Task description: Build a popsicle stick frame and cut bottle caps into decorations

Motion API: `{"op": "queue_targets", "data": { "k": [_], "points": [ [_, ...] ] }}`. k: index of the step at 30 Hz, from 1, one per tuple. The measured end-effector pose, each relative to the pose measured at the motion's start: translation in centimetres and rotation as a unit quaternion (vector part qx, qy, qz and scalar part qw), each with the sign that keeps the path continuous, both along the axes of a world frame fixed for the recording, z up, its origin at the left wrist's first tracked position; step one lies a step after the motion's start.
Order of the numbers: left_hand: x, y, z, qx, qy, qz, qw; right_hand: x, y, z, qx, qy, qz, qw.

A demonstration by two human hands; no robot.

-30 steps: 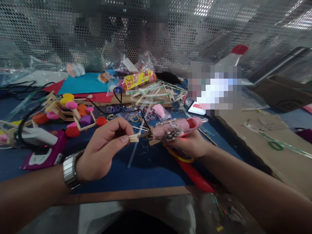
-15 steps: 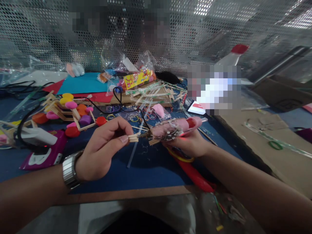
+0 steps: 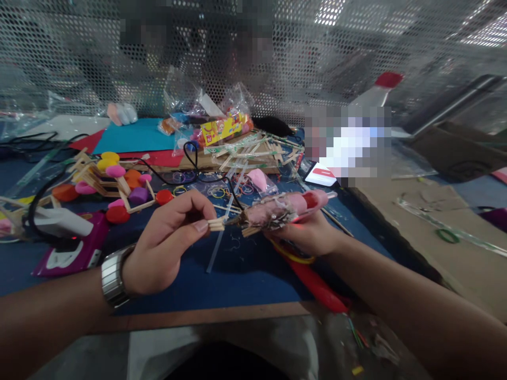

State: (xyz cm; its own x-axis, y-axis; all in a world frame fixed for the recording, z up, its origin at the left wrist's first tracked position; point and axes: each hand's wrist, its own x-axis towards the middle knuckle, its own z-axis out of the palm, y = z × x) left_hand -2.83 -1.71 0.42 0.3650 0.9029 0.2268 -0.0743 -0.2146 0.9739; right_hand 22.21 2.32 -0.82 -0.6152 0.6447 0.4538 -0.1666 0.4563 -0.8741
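Between thumb and fingers, my left hand (image 3: 170,240) pinches a few short wooden sticks (image 3: 216,225), their ends pointing right. My right hand (image 3: 311,232) is wrapped round a pink hot glue gun (image 3: 273,210), whose body is crusted with grey and brown residue. The gun's dark nozzle (image 3: 236,219) points left and meets or nearly meets the stick ends. A clear glue stick pokes out of the gun's back end. Beneath the gun lie more wooden sticks (image 3: 251,230), partly hidden. Scissors with a yellow handle (image 3: 295,255) lie under my right hand.
Wooden-stick models with coloured discs (image 3: 119,179) stand at left, behind a purple power socket (image 3: 71,253) with a black cord. Loose sticks and bagged clay (image 3: 224,129) lie at the back. A lit, blurred screen (image 3: 321,174) and cardboard (image 3: 420,227) are at right.
Almost nothing differs. Both hands, the sticks and the glue gun keep the same positions, with only a very slight shift of the view.
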Motion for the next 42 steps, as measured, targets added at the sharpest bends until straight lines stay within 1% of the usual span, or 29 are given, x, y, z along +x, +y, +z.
{"op": "queue_targets", "data": {
  "k": [9,12,16,20,22,25,30,35,42],
  "points": [
    [-0.1,0.0,-0.2,0.009,0.007,0.003,1.000,0.1,0.2,-0.2,-0.011,-0.006,0.006,1.000],
    [0.0,0.1,-0.1,0.009,-0.001,0.001,1.000,0.1,0.1,-0.2,-0.008,-0.020,-0.008,1.000],
    [0.1,0.1,0.0,0.006,-0.006,0.004,1.000,0.0,0.0,-0.2,-0.020,-0.031,-0.026,0.999],
    [0.1,0.0,0.0,0.005,-0.005,0.005,1.000,0.0,0.1,0.0,0.000,-0.024,-0.013,1.000],
    [0.0,0.0,0.0,0.001,-0.007,0.005,1.000,0.0,0.1,0.1,-0.001,-0.030,-0.009,1.000],
    [0.0,-0.1,0.0,0.002,-0.009,0.002,1.000,0.1,0.1,0.0,-0.005,-0.042,-0.014,0.999],
    [0.1,0.0,-0.1,-0.002,-0.010,-0.001,1.000,0.3,-0.1,-0.3,0.005,-0.029,-0.039,0.999],
    [0.1,0.0,-0.1,0.003,-0.008,0.001,1.000,0.3,0.0,-0.3,0.029,-0.036,-0.047,0.998],
    [0.1,0.0,-0.1,0.003,0.000,0.006,1.000,0.8,0.3,-1.0,0.032,-0.039,-0.047,0.998]
  ]
}}
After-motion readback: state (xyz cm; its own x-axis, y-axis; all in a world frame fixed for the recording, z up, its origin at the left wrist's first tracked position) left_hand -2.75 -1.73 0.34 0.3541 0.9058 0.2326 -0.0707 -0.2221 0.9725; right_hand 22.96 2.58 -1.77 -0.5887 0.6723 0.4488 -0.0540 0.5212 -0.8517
